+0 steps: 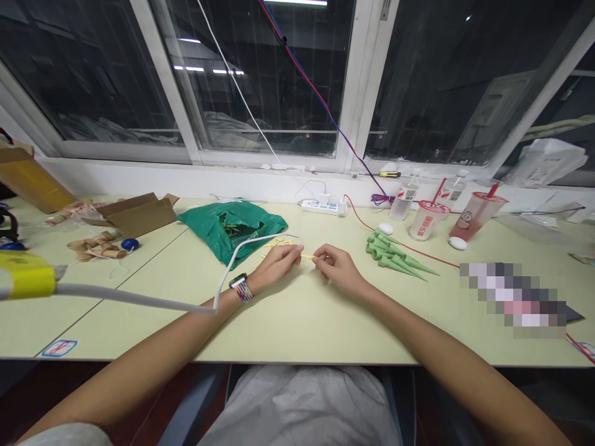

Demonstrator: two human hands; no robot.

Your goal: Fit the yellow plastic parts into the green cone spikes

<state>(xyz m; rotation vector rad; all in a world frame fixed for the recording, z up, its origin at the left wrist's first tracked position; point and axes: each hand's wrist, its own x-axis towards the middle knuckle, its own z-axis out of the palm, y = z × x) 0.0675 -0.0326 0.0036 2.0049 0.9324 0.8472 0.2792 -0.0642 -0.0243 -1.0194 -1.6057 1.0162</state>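
The largest surface, a pale yellow-green table (320, 331), is spread below the windows, and both forearms are stretched over its front edge. A green plastic bag (209, 230) is set down beyond the left wrist, its torn mouth open and some green material shown inside. Farther to the left, an open cardboard box (139, 217) is placed. To the right of the hands, a bundle of green tapered cones (393, 253) is laid, points directed toward the right.

The left hand (279, 263) and the right hand (339, 267) are brought close together near the middle, a narrow gap being left between their fingertips. In each hand thumb and fingers are closed in a pinch; how the lower fingers are curled cannot be told fully. Just beyond the left hand, several small yellow pieces (279, 241) are scattered, partly hidden by it.

Smallest of all, a thin yellow piece (307, 256) is held by its two ends, bridged between the hands above the table. It is judged to be very light and fairly stiff, probably smooth plastic, and easily snapped if bent. A fingertip hold near each end, with the force kept in line, seems best suited.
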